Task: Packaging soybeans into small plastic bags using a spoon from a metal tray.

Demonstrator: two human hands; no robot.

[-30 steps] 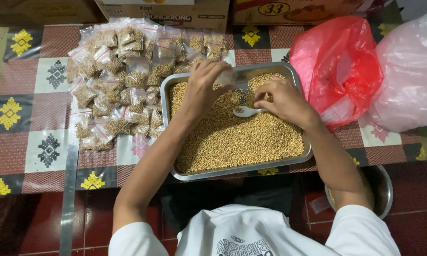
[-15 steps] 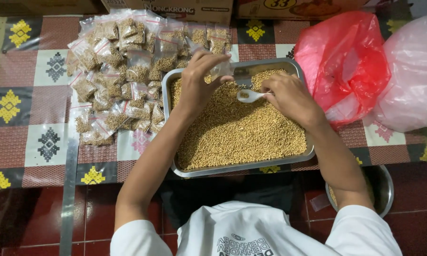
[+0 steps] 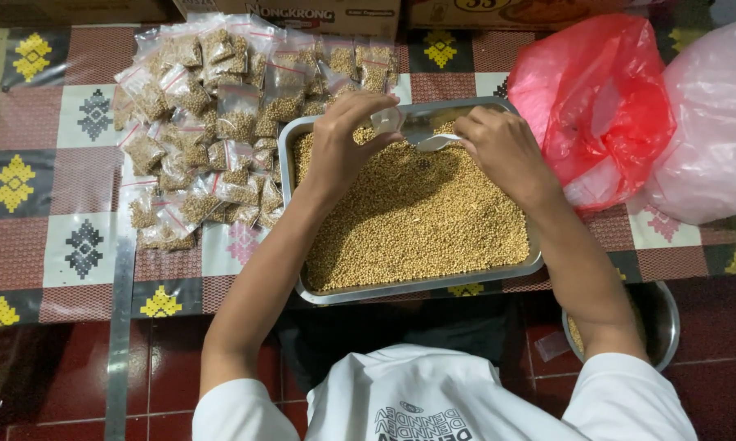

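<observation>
Both of your hands have drifted toward the far rim of the tray since a second ago, and the spoon has risen from the grain to the mouth of the little bag.

Nearest you, at 6 o'clock, your white shirt fills the bottom of the view, and a round metal bowl (image 3: 658,327) sits on the red floor at about 4 o'clock, partly under the table edge.

Next out, the metal tray (image 3: 290,220) lies at the centre, heaped with small tan seeds (image 3: 417,220).

At its far end, around 12 o'clock, your left hand (image 3: 343,139) has its fingers closed, pinching a small clear bag (image 3: 386,121). Your right hand (image 3: 502,147) is closed around a white spoon (image 3: 435,143), whose bowl is just beside the bag's opening.

By the look of it, you are at the filling step. Tipping calls for a steady bag mouth held over the tray, so stray seeds fall back in.

Farther, at 10 o'clock, filled bags (image 3: 221,122) are piled on the patterned tablecloth (image 3: 49,188). At 2 o'clock sit a red plastic bag (image 3: 604,98) and a pink plastic bag (image 3: 711,131), touching. Cardboard boxes (image 3: 319,12) line the far edge.
</observation>
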